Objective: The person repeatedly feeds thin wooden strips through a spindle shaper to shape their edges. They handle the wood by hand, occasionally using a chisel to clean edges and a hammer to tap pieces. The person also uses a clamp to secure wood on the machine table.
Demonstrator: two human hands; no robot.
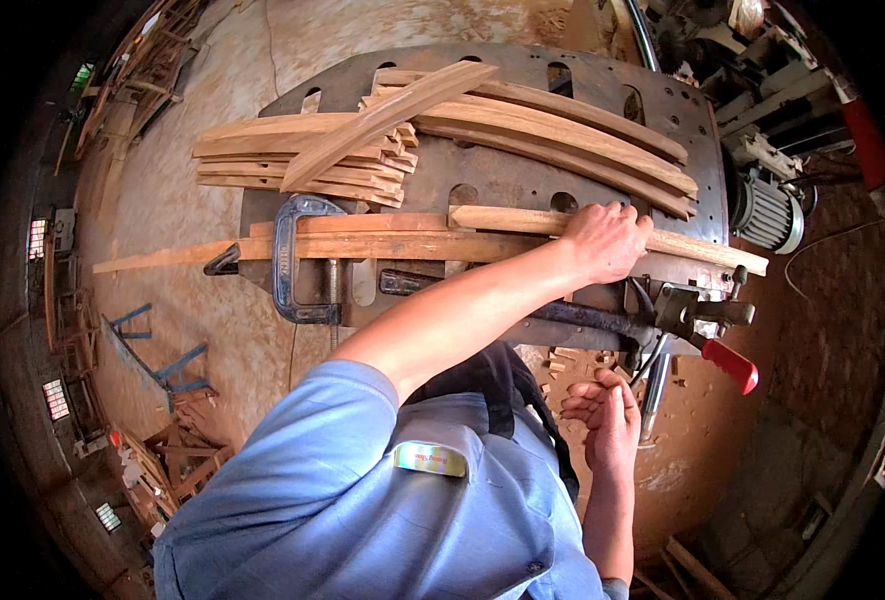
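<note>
A batten (393, 246) juts past the left edge of a metal table (708, 140), its end over bare floor. A blue C-clamp (285, 260) stands around it at the near edge. Behind lie a left stack (248, 150) and a right stack (583, 135), one slat (390, 125) slanting between them; bare metal separates the right stack from the strip (688, 245). The left forearm slants across the near edge, the left hand (608, 243) knuckles up, fingers closed over the strip, whose right end overhangs the table near a motor (771, 212). Below the near edge, the right hand (605, 415) is raised, fingers loosely half-curled, near a red-handled clamp (731, 366).
</note>
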